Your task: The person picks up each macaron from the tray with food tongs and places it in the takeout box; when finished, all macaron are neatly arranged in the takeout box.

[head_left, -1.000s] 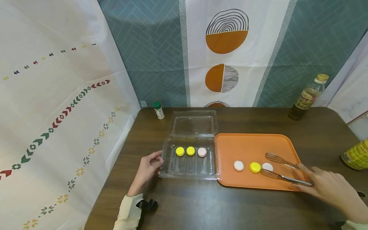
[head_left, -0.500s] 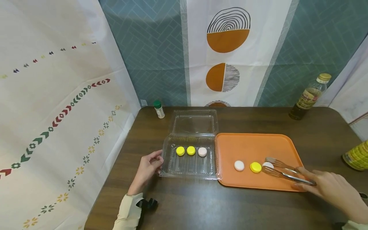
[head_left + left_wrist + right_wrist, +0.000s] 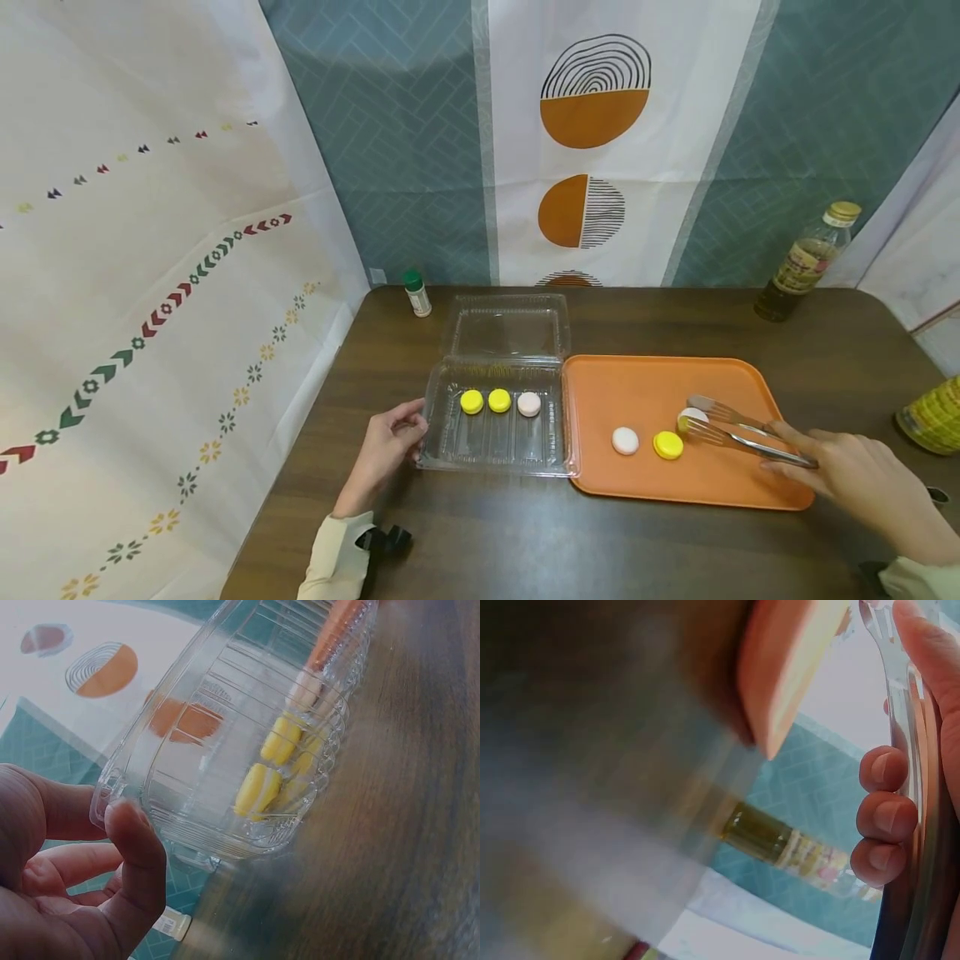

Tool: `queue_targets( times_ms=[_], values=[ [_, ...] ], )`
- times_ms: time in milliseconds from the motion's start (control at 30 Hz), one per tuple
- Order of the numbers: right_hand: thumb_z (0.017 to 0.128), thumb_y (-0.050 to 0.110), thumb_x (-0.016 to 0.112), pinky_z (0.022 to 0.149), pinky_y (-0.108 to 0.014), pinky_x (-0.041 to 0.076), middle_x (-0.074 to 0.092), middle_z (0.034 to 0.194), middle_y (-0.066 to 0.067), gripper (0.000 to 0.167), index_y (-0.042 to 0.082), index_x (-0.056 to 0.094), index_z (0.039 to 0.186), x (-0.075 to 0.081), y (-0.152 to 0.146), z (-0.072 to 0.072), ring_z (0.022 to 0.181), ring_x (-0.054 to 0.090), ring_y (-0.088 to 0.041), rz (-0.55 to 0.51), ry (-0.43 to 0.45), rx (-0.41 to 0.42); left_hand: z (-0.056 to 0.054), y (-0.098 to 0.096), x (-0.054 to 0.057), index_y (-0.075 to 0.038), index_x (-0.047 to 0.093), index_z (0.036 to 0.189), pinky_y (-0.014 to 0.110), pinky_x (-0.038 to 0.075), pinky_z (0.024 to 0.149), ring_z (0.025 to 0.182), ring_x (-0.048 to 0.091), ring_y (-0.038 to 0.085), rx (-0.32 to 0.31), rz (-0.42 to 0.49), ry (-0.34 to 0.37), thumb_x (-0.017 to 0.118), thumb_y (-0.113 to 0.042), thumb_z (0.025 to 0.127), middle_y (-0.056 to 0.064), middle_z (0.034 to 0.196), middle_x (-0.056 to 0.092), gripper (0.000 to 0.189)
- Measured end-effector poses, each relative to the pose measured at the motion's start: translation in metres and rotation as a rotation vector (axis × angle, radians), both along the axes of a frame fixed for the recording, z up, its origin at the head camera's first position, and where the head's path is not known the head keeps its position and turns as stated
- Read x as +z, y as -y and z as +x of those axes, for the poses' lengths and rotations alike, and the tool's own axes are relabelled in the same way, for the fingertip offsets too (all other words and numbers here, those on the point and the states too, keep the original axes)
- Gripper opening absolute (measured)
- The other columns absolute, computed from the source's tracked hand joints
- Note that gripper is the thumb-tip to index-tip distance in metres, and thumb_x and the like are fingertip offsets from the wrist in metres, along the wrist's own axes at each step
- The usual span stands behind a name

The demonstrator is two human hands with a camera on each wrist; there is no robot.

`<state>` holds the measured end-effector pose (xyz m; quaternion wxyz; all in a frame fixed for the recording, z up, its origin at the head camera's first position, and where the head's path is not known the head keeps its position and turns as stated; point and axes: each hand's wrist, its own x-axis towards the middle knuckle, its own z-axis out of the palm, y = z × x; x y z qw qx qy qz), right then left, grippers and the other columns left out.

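My left hand (image 3: 386, 450) pinches the left rim of a clear plastic clamshell container (image 3: 495, 442), its lid (image 3: 510, 327) folded back. Two yellow macarons (image 3: 485, 402) and a pale pink one (image 3: 528, 405) sit in a row inside it. My right hand (image 3: 862, 483) grips metal tongs (image 3: 757, 447), fingers curled round the handles in the right wrist view. Between the tong tips is a whitish macaron (image 3: 690, 415), partly hidden, over the orange tray (image 3: 652, 379). Another whitish macaron (image 3: 625, 441) and a yellow one (image 3: 667, 445) lie on that tray.
A small green-capped shaker (image 3: 417, 293) stands at the back left of the dark wooden table (image 3: 525, 542). At the back right is an oil bottle (image 3: 802, 265), and a yellow container (image 3: 933, 417) stands at the right edge. Patterned cloths hang behind.
The tongs have closed in on the whitish macaron, which has shifted up and slightly left, away from the yellow one. My left hand keeps its place at the container. The head view tilts slightly.
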<state>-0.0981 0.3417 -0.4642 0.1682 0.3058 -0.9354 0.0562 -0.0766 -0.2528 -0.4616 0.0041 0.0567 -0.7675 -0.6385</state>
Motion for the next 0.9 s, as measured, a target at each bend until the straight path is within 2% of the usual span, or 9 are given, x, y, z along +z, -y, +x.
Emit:
queue_targets(
  times_ms=[267,433,600,767,900],
  values=[
    [0.070,0.049,0.084,0.037,-0.025,0.029,0.033,0.059,0.019,0.059,0.012,0.071,0.114,0.014,0.017,-0.017,0.045,0.031,0.002,-0.016,-0.041,0.027,0.001,0.001,0.000,0.014,0.056,0.133,0.022,0.046,0.049,0.060,0.053,0.015,-0.010,-0.009,0.005,0.059,0.014,0.092,0.022,0.091,0.061,0.041],
    [0.069,0.042,0.087,0.039,-0.027,0.032,0.037,0.059,0.019,0.056,0.014,0.070,0.115,0.025,0.033,-0.027,0.047,0.033,0.002,-0.021,-0.017,0.040,0.001,0.001,0.000,0.016,0.054,0.133,0.023,0.046,0.048,0.059,0.053,0.015,-0.015,-0.020,-0.007,0.061,0.013,0.092,0.023,0.091,0.061,0.042],
    [0.073,0.041,0.086,0.040,-0.026,0.031,0.037,0.057,0.019,0.052,0.017,0.070,0.117,0.037,0.049,-0.035,0.046,0.031,0.003,-0.017,0.013,0.060,0.001,-0.001,0.000,0.016,0.053,0.134,0.023,0.046,0.049,0.059,0.053,0.015,-0.022,-0.017,-0.011,0.061,0.013,0.093,0.023,0.090,0.060,0.042],
    [0.078,0.042,0.083,0.041,-0.024,0.028,0.041,0.060,0.015,0.054,0.013,0.072,0.122,0.047,0.067,-0.041,0.046,0.030,0.001,-0.003,0.059,0.066,0.000,-0.001,0.000,0.015,0.054,0.134,0.022,0.046,0.049,0.060,0.053,0.015,-0.015,-0.004,-0.011,0.061,0.014,0.092,0.024,0.090,0.060,0.042],
    [0.078,0.044,0.082,0.040,-0.025,0.029,0.051,0.063,0.011,0.057,0.010,0.072,0.123,0.052,0.082,-0.046,0.045,0.032,0.000,-0.017,0.055,0.086,0.000,0.000,0.000,0.015,0.055,0.133,0.022,0.046,0.049,0.060,0.053,0.015,-0.011,-0.004,-0.009,0.061,0.015,0.092,0.023,0.090,0.060,0.042]
  ],
)
